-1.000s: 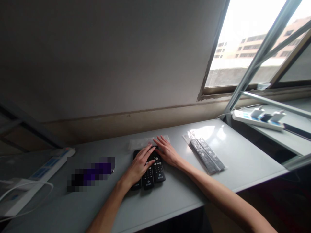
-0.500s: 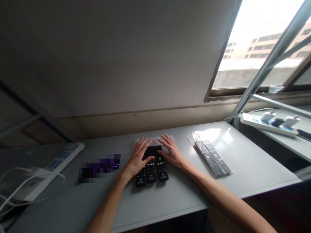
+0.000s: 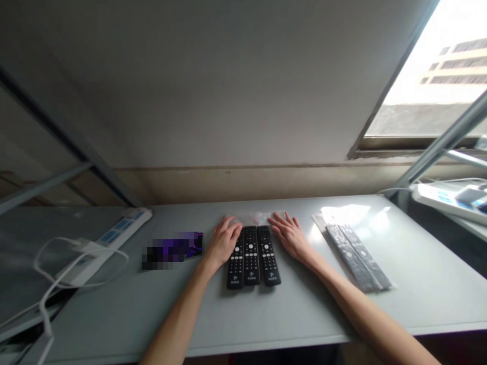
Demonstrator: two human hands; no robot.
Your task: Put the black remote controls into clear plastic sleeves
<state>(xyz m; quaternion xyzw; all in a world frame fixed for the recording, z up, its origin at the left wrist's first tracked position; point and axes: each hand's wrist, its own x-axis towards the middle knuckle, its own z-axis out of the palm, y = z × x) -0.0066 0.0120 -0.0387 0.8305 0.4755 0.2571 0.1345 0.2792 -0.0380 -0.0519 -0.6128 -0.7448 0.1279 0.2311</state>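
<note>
Three black remote controls [image 3: 251, 256] lie side by side on the grey table [image 3: 304, 314], keypads up. My left hand [image 3: 222, 242] rests on the table at the left edge of the row, fingers loosely together and touching the left remote. My right hand [image 3: 289, 236] lies flat at the right edge of the row, fingers stretched out. Behind the remotes lie clear plastic bags [image 3: 254, 218], partly hidden by my fingertips.
Two more remotes in clear bags [image 3: 355, 256] lie to the right. A pixelated dark object [image 3: 172, 249] sits left of my left hand. A white power strip [image 3: 108, 239] with a looped cable is at far left; another power strip [image 3: 452, 195] sits on the right shelf.
My hands have moved off the tops of the remotes to either side of them, leaving the three remotes uncovered in a straight row. The view has swung left.
</note>
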